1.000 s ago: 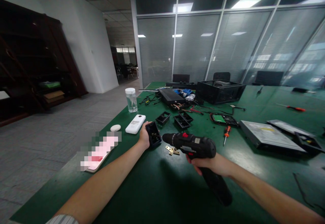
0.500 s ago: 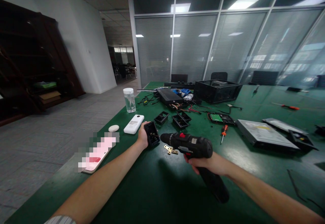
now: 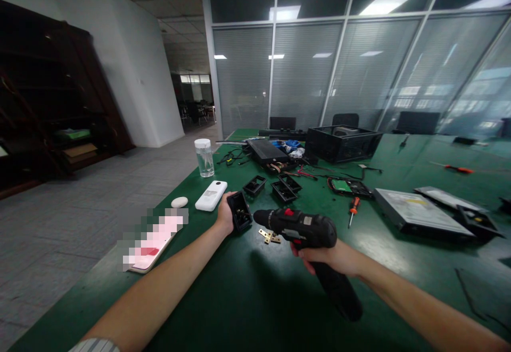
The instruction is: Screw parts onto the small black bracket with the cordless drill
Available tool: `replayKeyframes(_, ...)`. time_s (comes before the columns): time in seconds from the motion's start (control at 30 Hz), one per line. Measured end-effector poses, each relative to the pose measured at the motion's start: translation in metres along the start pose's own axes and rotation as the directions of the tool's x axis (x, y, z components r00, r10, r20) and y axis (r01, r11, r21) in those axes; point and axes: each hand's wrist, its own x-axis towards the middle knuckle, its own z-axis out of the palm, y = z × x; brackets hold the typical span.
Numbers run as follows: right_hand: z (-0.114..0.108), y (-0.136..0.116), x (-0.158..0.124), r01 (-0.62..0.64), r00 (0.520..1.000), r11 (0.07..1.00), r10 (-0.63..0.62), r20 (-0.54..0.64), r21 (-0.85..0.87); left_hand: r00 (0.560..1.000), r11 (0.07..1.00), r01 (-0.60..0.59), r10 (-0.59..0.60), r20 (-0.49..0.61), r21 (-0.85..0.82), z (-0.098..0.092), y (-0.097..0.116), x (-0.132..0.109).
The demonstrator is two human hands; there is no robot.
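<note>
That small black box (image 3: 240, 213) is tilted over the green table (image 3: 223, 299), the left hand (image 3: 225, 217) closed on its side, while the right hand (image 3: 329, 256) wraps its fingers round a black drill (image 3: 305, 228) pointing boxward, above brass pieces (image 3: 268, 237).

Everything is dimly lit; lamp reflections (image 3: 385, 6) are caught in the glass partition (image 3: 243, 80). Below the drill (image 3: 305, 227), the desk (image 3: 199, 309) is softly shadowed; frame edges are stretched, and a pink device (image 3: 159, 243) is pixelated (in coarse blocks).

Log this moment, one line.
left hand: holds black box; right hand: grips power drill; drill nose: toward box, contact unclear; green table: brass pieces
</note>
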Motion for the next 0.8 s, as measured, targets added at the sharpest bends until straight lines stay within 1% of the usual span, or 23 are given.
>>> replayKeyframes(0.4,-0.0020,0.0059,0.0001,0.018,1.000,1.000,-0.017,0.022,-0.007,1.000,0.999,0.002,-0.003,0.020,0.037,-0.0009,0.0002,-0.0003)
replayKeyframes(0.67,-0.0023,0.0052,-0.0003,0.003,1.000,1.000,-0.003,0.016,-0.030,0.999,0.998,-0.038,0.037,0.023,0.051,-0.0041,-0.0024,0.0037)
replayKeyframes(0.8,-0.0023,0.0053,0.0000,-0.020,1.000,0.999,0.021,0.008,-0.026,1.000,0.999,-0.019,0.019,0.017,0.039,-0.0046,-0.0027,0.0050)
